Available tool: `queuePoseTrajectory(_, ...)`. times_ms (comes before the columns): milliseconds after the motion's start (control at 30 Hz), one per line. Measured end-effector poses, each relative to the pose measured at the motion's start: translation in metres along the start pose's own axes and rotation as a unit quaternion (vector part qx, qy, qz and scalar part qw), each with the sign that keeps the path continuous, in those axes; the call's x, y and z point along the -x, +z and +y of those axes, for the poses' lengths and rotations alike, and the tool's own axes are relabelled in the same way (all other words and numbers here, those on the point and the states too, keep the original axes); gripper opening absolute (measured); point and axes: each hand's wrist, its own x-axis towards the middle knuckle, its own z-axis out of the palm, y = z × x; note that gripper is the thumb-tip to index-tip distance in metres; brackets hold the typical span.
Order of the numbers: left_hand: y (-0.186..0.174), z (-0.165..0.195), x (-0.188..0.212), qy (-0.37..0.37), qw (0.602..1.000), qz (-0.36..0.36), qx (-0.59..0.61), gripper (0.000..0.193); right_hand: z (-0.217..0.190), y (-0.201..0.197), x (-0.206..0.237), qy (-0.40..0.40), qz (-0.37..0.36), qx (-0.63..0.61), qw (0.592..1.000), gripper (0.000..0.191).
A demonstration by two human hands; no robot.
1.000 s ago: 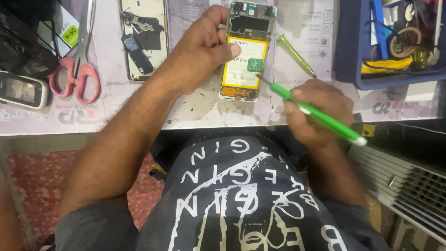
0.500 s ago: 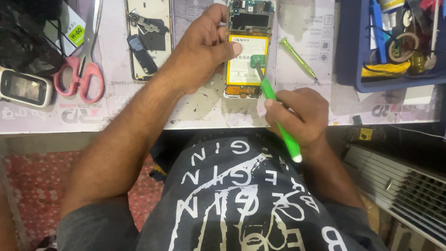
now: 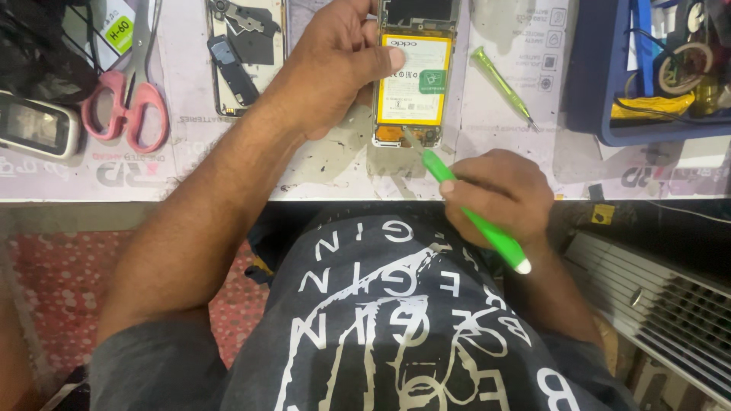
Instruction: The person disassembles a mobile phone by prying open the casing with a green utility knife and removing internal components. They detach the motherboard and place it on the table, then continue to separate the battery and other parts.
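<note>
Head view: opened phone (image 3: 411,76) near the desk's (image 3: 320,171) front edge, back off; left hand (image 3: 339,65) steadies it, right hand's (image 3: 499,190) fingers grip a green screwdriver (image 3: 472,217), tip seemingly at its lower board.

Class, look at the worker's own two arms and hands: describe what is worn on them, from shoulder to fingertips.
Both hands, left hand and right hand, are bare: no gloves, rings or watch visible. Forearms are uncovered. Short dark grey T-shirt sleeves cover the upper arms; the shirt carries white lettering.

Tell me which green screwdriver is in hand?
The brighter green screwdriver, gripped by the right hand with its tip at the opened phone. The paler one lies untouched on the mat.
</note>
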Motion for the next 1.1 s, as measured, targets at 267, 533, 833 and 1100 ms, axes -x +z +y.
queuePoseTrajectory(267,0.001,0.0,0.001,0.005,1.0,-0.007,-0.012,0.025,-0.004,0.0,-0.013,0.0,-0.019,0.011,1.0,0.036)
queuePoseTrajectory(533,0.003,0.004,0.001,0.015,0.999,-0.025,0.013,0.031,-0.003,0.002,-0.015,0.013,-0.012,0.003,1.0,0.034)
queuePoseTrajectory(833,0.008,0.008,0.003,0.026,0.996,-0.052,-0.071,0.043,-0.012,-0.011,-0.033,0.1,-0.065,0.014,0.993,0.021)
queuePoseTrajectory(1100,0.005,0.0,0.003,0.073,0.993,-0.077,-0.057,0.043,-0.015,-0.018,-0.047,0.14,-0.117,-0.04,0.982,0.024)
